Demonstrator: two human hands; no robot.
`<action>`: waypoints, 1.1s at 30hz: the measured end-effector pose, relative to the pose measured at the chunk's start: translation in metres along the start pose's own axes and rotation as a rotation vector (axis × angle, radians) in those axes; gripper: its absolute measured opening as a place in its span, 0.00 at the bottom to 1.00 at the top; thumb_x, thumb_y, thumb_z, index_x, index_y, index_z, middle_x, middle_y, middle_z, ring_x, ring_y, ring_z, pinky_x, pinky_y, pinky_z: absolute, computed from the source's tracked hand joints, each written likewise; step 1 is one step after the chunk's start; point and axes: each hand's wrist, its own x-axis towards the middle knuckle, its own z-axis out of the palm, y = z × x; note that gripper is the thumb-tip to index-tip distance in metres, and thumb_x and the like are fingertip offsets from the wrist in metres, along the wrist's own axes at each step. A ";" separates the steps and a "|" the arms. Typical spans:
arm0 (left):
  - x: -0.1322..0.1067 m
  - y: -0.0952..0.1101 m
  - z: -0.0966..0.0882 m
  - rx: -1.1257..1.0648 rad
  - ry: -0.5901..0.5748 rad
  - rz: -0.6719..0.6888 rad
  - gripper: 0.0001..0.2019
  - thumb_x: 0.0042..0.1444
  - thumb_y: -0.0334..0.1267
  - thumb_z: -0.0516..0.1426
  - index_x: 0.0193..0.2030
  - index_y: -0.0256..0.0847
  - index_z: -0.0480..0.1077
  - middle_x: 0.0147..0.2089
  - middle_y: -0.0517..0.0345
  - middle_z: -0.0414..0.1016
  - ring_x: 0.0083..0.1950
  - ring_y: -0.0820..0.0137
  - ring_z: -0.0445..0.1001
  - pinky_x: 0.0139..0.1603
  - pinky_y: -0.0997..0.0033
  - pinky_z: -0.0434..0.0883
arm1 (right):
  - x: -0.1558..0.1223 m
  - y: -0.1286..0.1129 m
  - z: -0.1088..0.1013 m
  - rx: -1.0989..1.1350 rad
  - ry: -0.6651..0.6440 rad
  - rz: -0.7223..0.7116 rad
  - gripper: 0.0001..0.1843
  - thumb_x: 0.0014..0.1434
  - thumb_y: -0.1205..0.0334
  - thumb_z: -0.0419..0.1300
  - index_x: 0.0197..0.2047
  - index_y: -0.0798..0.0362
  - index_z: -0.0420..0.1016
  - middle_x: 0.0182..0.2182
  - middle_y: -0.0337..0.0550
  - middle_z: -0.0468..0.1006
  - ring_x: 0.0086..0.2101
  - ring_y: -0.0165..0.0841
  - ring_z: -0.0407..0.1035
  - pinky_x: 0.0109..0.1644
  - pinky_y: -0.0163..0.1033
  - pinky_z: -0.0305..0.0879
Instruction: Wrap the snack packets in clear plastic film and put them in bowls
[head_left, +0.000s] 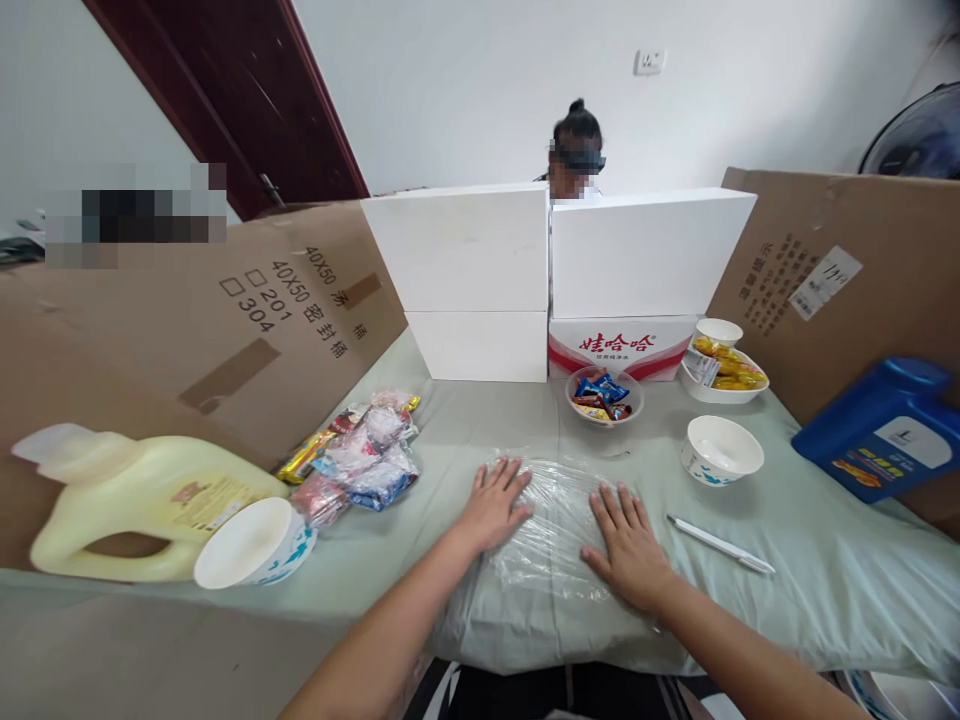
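Note:
A sheet of clear, crinkled plastic film [551,535] lies on the cloth-covered table [450,410] in front of me. My left hand [495,505] rests flat on its left side, fingers stretched out. On its right side my right hand [628,550] lies palm down with the fingers spread. Neither hand grips anything. Just right of my right hand is a white pen [720,545]. A white paper bowl with blue marks [721,450] stands upright beyond the pen.
At left are snack packets [360,460], a tipped paper bowl [251,545] and a pale yellow jug [150,500]. Ahead, a bowl of candies [604,398] stands before white boxes [480,290]. A blue bottle [881,425] leans at right. Another person [576,150] is behind the boxes.

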 end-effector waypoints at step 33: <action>-0.074 0.017 -0.012 -0.527 0.079 0.207 0.09 0.64 0.34 0.49 0.40 0.42 0.70 0.42 0.54 0.77 0.50 0.65 0.73 0.52 0.64 0.69 | -0.061 0.035 -0.061 0.570 -0.195 -0.188 0.17 0.67 0.57 0.46 0.45 0.50 0.75 0.50 0.48 0.76 0.56 0.39 0.65 0.58 0.46 0.63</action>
